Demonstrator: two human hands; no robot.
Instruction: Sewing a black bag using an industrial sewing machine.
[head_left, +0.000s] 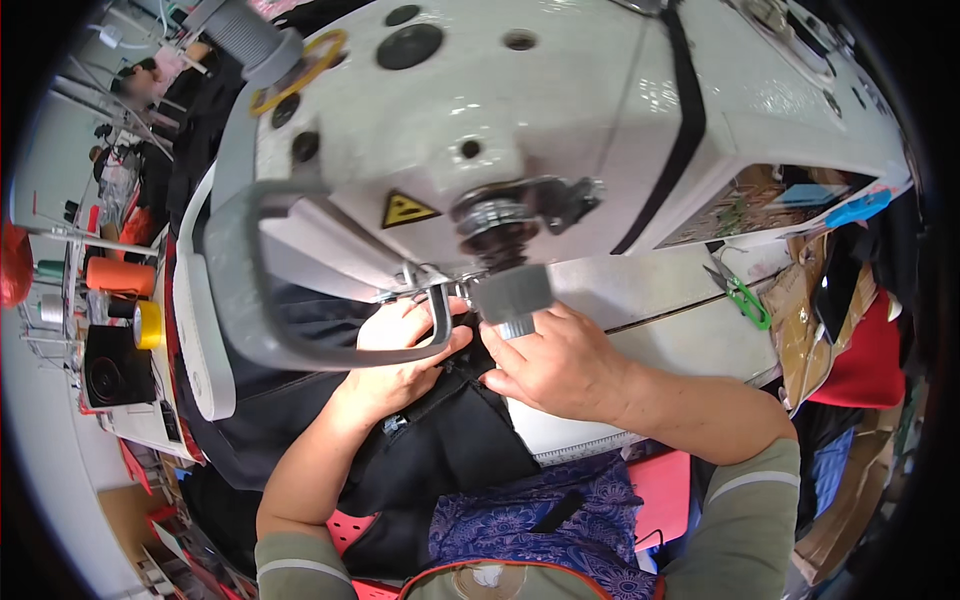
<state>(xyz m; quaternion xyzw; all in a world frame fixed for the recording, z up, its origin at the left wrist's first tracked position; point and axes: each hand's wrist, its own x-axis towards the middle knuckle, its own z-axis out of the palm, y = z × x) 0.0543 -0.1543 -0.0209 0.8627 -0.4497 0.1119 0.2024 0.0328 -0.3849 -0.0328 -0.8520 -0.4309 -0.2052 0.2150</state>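
Black cloth (450, 430) lies under the head of a white sewing machine (560, 120) and spreads left and down toward my lap. On it, my left hand (400, 350) grips a fold with bent fingers, its thumb toward the needle area; a grey guard frame (235, 290) crosses partly in front. Close to the right, my right hand (560, 365) has its thumb and fingers curled at the cloth's edge, beneath a dark knob (512, 290). That knob and the guard hide the needle and some fingertips.
Green-handled thread snips (745, 300) lie on the white machine bed (690, 345) at right. Brown paper (795, 330) and red cloth (860, 360) sit beyond. Orange thread (120, 276) and yellow tape (148, 325) are at left. Blue patterned fabric (540, 515) covers my lap.
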